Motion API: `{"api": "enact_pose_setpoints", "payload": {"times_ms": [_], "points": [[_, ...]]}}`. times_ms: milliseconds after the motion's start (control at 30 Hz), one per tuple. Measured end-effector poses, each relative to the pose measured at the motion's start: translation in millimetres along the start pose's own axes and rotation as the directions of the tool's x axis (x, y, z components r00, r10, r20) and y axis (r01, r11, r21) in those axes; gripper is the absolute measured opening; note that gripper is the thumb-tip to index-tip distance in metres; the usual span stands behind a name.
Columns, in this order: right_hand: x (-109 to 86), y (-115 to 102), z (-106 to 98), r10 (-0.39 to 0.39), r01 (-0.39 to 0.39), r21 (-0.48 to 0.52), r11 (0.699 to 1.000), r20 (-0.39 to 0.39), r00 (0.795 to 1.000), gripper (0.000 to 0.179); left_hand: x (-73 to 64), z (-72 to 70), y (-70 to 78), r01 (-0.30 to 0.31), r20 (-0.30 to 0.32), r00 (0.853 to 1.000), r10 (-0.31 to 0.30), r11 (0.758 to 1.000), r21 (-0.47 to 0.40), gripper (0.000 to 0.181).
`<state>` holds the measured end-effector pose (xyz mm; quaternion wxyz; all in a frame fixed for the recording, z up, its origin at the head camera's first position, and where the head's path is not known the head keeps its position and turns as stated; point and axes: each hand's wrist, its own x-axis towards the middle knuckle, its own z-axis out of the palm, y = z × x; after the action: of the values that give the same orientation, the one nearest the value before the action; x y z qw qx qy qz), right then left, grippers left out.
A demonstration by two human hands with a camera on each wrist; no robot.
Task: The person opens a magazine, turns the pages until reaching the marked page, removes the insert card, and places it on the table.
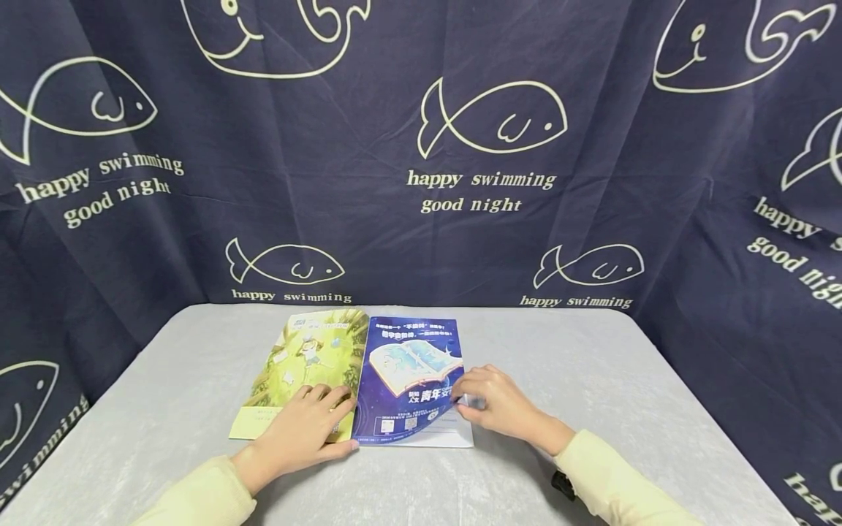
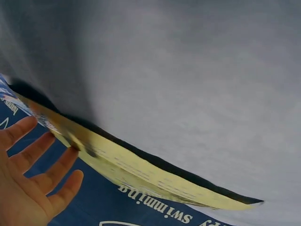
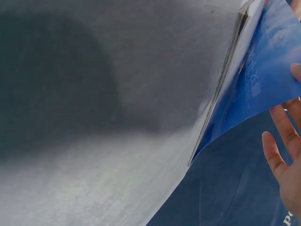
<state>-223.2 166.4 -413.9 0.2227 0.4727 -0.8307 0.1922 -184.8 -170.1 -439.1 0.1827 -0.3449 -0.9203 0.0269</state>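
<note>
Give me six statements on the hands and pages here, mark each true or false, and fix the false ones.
1. The left hand rests on the yellow-green page. True.
2. The blue page bears a drawing of an open book. True.
3. The blue page lies fully flat. False: the right hand pinches its near right corner, which is lifted.
4. Seen from the head camera, the yellow-green page is right of the blue page. False: it is on the left.
5. White paper shows beneath the lifted corner. True.
6. The two hands touch each other. False: they are apart.
</note>
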Motion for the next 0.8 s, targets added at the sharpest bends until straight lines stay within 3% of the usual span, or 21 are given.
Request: {"api": "enact_pose_setpoints", "payload": {"times_ms": [233,800], "points": [[6.0,-1,-1,0.016,-0.014,0.030,0.999,-0.062,0.998,0.013,4.4,-2.1,5.4,0.031,0.018,0.999,-0.031,1.000,0.000,0.063],[13.7,-6,-6,0.055,-0.049,0.049,0.998,-0.132,0.990,0.012,8.1,-2.3,13.4,0.057,0.009,0.998,-0.057,0.998,0.031,0.064]]}}
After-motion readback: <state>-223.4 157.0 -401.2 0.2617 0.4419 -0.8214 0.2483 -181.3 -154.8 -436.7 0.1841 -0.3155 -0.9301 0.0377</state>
